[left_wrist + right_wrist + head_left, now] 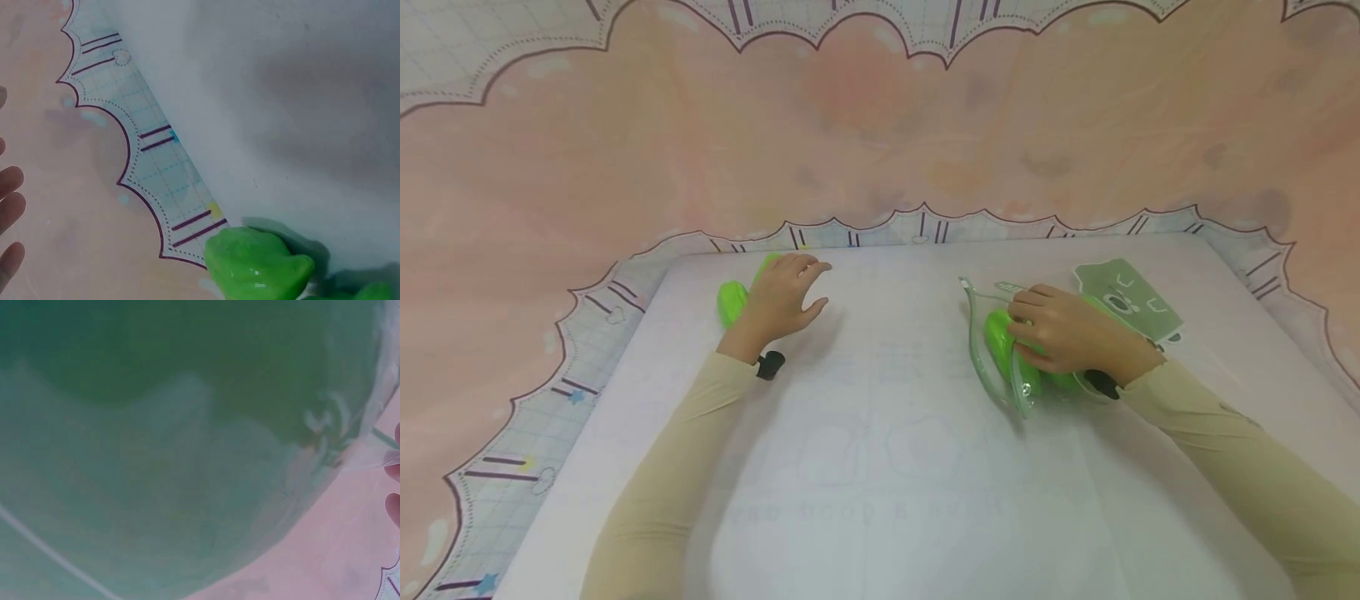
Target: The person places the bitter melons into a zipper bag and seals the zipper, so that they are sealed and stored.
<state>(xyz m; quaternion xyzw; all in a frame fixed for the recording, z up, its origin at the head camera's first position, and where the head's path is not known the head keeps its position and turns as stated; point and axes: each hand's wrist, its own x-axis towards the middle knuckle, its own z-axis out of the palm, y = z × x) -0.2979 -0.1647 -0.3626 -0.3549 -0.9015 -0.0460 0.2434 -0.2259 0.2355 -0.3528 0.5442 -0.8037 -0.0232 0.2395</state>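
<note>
Near the table's far left corner, my left hand hovers with fingers and thumb spread, holding nothing. Beside and behind it lie two bright green glossy rounded pieces, one of them this green lump; in the left wrist view a green piece shows a blunt pointed tip. On the right, my right hand grips the edge of a see-through green-tinted bag, whose mouth gapes toward the left. Inside the bag sits another green piece, partly covered by my fingers. The bag's film fills most of the right wrist view.
A green card with a cartoon animal face lies behind my right wrist, partly hidden by it. The white tabletop has a scalloped patterned border, with a pinkish-orange backdrop beyond it.
</note>
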